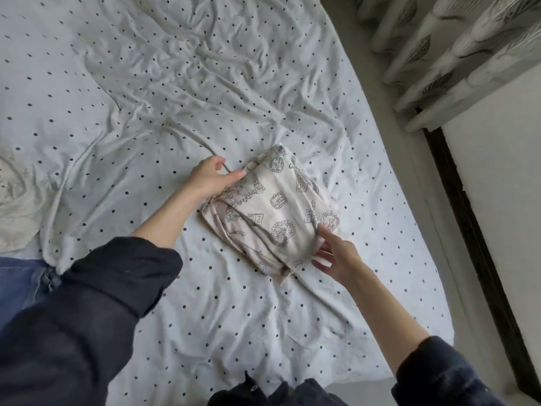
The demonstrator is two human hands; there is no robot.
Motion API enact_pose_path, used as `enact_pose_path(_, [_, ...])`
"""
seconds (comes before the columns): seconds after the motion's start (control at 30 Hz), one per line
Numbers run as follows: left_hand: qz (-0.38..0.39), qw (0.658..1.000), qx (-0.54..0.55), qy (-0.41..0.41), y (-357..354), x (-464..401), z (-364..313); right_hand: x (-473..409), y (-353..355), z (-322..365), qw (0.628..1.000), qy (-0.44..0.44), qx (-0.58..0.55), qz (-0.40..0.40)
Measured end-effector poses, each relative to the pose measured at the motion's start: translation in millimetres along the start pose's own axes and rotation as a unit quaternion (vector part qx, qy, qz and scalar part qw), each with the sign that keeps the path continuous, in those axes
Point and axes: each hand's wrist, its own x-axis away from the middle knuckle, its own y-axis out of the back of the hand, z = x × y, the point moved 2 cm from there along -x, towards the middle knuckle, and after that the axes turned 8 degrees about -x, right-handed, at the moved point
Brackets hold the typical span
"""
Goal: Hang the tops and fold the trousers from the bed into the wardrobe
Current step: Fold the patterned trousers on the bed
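Nearest you, at the bed's close edge, your dark sleeves reach out over the white, black-dotted, wrinkled bedsheet. Your right hand lies with fingers straight and spread, their tips touching the near right corner of the cream printed trousers, folded into a compact rectangle, which rest on the sheet mid-bed. Your left hand pinches the bundle's far left edge, thumb on top. If you lift from these two corners only, I judge the soft layers could sag and the fold slide open; loose ends trail at the near corner and may drag. Slide flat palms under first. Further off, a pale crumpled garment lies at the left edge, and patterned grey curtains hang beyond the bed.
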Motion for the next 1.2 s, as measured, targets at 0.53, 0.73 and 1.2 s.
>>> enact_pose_path(0.53, [0.162,0.981,0.071,0.075,-1.4,-28.3,-18.9,-0.6,-1.1,18.0,0.997,0.061,-0.03,-0.023])
enact_pose_path(0.73, [0.161,0.972,0.15,0.079,-5.7,14.7,-11.6,15.5,12.5,29.1,0.996,0.066,-0.023,-0.055])
enact_pose_path(1.2, [0.296,0.942,0.153,-0.037,-90.4,138.2,-63.0,131.9,148.9,-38.9,0.969,0.175,-0.103,-0.144])
